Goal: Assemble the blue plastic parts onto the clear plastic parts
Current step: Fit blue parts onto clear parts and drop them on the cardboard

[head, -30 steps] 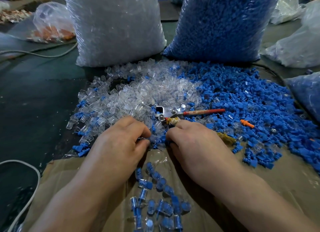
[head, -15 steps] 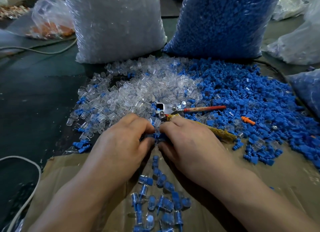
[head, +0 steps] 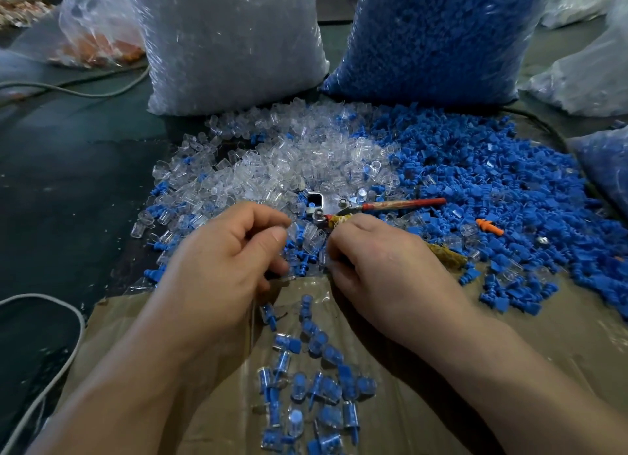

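Note:
A heap of clear plastic parts point(head: 289, 169) lies ahead of me, and a spread of blue plastic parts point(head: 475, 169) lies to its right. My left hand point(head: 234, 261) is at the heap's near edge, thumb and forefinger pinching a clear part point(head: 295, 231). My right hand point(head: 380, 267) rests beside it with fingers curled down into the mixed parts. Its fingertips are hidden, so I cannot tell whether it holds anything. Several assembled clear-and-blue pieces point(head: 316, 386) lie on the cardboard point(head: 543, 335) between my forearms.
A metal tool with a red handle point(head: 401, 203) lies just beyond my hands, with an orange part point(head: 489, 227) to its right. Full bags of clear parts point(head: 231, 40) and blue parts point(head: 435, 36) stand behind. A grey cable point(head: 68, 318) loops at left.
My hands, pressed together over a part half a second ago, have drawn apart. The left has moved up to the clear heap's edge.

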Action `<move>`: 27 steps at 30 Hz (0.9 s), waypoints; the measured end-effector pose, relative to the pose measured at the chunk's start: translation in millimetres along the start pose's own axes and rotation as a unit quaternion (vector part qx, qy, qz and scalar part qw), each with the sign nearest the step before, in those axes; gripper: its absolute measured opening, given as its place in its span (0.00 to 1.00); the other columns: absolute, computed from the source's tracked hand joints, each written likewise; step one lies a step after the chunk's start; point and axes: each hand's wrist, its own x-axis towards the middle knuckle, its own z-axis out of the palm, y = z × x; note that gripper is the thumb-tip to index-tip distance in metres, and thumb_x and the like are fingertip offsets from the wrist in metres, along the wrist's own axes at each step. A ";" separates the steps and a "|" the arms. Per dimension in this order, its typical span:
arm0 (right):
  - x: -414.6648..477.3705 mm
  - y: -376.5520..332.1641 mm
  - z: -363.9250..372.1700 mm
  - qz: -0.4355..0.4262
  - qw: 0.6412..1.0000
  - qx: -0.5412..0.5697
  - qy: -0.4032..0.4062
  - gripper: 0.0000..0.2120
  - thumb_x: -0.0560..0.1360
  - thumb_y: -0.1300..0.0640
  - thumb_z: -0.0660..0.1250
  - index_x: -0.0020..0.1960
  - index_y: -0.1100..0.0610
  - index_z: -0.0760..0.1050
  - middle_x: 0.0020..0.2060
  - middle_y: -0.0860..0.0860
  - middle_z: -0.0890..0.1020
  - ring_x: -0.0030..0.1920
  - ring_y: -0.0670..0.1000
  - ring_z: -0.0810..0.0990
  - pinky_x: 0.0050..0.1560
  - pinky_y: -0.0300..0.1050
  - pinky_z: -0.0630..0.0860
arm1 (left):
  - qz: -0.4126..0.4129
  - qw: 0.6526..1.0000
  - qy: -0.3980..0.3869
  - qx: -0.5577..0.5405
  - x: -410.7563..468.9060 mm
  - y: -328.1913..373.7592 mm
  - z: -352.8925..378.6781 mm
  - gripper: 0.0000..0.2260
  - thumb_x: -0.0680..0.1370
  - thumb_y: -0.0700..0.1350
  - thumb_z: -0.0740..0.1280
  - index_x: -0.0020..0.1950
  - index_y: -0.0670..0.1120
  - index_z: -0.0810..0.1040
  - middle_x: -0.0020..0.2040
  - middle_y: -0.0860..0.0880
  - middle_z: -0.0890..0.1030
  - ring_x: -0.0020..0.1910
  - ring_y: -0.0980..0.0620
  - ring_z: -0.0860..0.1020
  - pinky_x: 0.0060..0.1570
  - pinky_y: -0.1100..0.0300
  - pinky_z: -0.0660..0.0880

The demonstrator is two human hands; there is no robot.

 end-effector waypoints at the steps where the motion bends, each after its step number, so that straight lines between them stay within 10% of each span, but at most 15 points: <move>1: -0.1 0.7 -0.5 0.007 1.000 0.016 0.005 0.04 0.78 0.53 0.62 0.45 0.51 0.72 0.43 0.46 0.75 0.41 0.49 0.74 0.42 0.49 0.75 | -0.020 0.998 -0.003 -0.058 0.0 0.8 -2.1 0.10 0.81 0.44 0.65 0.47 0.58 0.83 0.41 0.53 0.85 0.37 0.55 0.84 0.32 0.68 0.78; 15: -6.4 8.3 -5.9 0.092 0.986 0.118 0.072 0.07 0.73 0.56 0.68 0.38 0.50 0.72 0.34 0.43 0.75 0.40 0.44 0.73 0.41 0.39 0.70 | -0.023 0.905 -0.332 -0.265 -6.9 -5.9 -6.1 0.09 0.82 0.43 0.64 0.59 0.41 0.79 0.58 0.37 0.83 0.58 0.37 0.82 0.58 0.44 0.80; 27: -5.7 11.7 -8.0 0.068 0.991 0.099 0.054 0.03 0.75 0.54 0.70 0.45 0.49 0.76 0.42 0.41 0.75 0.45 0.41 0.73 0.47 0.34 0.68 | -0.056 0.867 -0.358 -0.343 -6.8 -9.9 -12.0 0.08 0.81 0.41 0.66 0.58 0.40 0.80 0.57 0.32 0.82 0.59 0.29 0.80 0.58 0.44 0.79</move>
